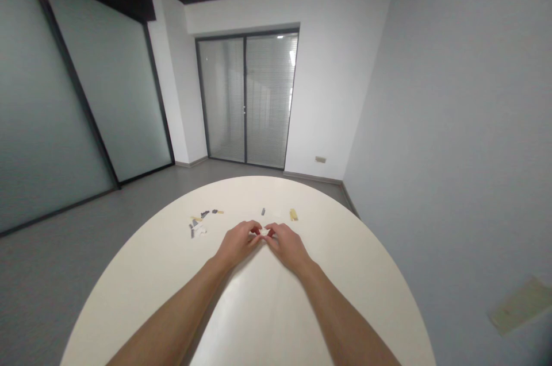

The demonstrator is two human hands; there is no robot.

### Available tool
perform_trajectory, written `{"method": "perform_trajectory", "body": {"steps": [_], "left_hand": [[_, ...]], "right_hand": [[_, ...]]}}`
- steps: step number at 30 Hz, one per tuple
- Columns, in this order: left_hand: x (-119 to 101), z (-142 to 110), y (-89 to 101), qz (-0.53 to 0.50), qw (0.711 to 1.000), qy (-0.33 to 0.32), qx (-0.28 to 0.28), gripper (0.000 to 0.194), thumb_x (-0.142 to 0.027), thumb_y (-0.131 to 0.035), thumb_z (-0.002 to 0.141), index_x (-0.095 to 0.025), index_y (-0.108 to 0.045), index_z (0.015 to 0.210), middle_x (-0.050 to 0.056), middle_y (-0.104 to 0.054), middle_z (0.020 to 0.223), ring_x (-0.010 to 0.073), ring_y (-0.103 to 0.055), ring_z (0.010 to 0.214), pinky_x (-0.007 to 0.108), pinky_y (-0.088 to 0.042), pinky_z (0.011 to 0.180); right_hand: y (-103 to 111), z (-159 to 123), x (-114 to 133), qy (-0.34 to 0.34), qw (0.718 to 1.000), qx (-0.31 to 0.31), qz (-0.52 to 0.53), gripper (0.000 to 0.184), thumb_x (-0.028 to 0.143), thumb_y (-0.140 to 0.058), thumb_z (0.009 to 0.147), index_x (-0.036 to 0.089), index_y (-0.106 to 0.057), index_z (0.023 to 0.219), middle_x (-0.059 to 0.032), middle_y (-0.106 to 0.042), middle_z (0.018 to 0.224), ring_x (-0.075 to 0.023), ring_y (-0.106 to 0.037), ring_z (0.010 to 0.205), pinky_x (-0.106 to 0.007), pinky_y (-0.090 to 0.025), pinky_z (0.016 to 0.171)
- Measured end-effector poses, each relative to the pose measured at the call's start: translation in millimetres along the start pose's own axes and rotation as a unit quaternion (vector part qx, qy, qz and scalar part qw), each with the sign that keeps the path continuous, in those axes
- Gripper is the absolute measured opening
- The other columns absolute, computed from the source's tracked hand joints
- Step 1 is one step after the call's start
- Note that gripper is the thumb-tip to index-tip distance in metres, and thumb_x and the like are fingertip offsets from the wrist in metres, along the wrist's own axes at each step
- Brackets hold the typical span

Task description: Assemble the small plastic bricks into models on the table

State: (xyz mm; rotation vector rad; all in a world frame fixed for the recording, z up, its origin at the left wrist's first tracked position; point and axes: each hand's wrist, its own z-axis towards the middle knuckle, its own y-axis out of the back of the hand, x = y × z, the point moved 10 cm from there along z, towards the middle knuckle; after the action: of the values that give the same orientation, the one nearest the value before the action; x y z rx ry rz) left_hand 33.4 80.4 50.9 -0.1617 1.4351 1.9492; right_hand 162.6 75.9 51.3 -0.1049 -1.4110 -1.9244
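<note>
We have the left hand (238,242) and the right hand (287,245) drawn in close, their fingertips meeting around a small pale piece (264,231). Both hands look narrowly pinched on it (it is too small, and too hidden by the fingers, for us to be sure). With so little to grip, a slight loosening or a sideways twist could let it slip and skitter across the smooth top. Just ahead lie a loose cluster of grey, white and yellow plastic bricks (198,225), a lone grey brick (263,212) and a yellow brick (294,215); a careless elbow or sweep of the hand could scatter them. They rest on a round cream table (263,314), whose curved edge could let strays drop to the grey floor (64,280). Beyond are frosted glass partitions (103,90), a glazed door with blinds (248,99) and a pale wall (431,101).
</note>
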Motion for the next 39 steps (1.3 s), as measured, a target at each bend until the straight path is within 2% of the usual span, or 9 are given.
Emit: {"method": "perform_trajectory", "body": {"steps": [18,39], "left_hand": [[-2.7,-0.4,-0.7,-0.009,1.0,-0.029,-0.005,0.023,-0.032,-0.051,0.092,-0.025,-0.064,0.108,0.002,-0.07,0.106,0.0181,-0.064,0.098,0.029,-0.047,0.085],[1.5,-0.6,0.0,-0.007,1.0,-0.001,-0.005,0.018,-0.032,-0.053,0.09,-0.025,-0.062,0.104,0.001,-0.07,0.101,0.017,-0.064,0.092,0.027,-0.044,0.076]], "right_hand": [[0.8,0.1,-0.5,-0.003,1.0,-0.003,-0.012,0.022,0.038,-0.054,0.095,0.026,-0.063,0.111,-0.0029,-0.068,0.098,-0.0178,-0.062,0.096,-0.028,-0.044,0.082],[8.3,-0.1,6.2,0.021,0.999,-0.031,-0.004,0.027,0.03,-0.057,0.093,0.028,-0.061,0.12,-0.0015,-0.07,0.099,-0.018,-0.061,0.1,-0.03,-0.045,0.088]]}}
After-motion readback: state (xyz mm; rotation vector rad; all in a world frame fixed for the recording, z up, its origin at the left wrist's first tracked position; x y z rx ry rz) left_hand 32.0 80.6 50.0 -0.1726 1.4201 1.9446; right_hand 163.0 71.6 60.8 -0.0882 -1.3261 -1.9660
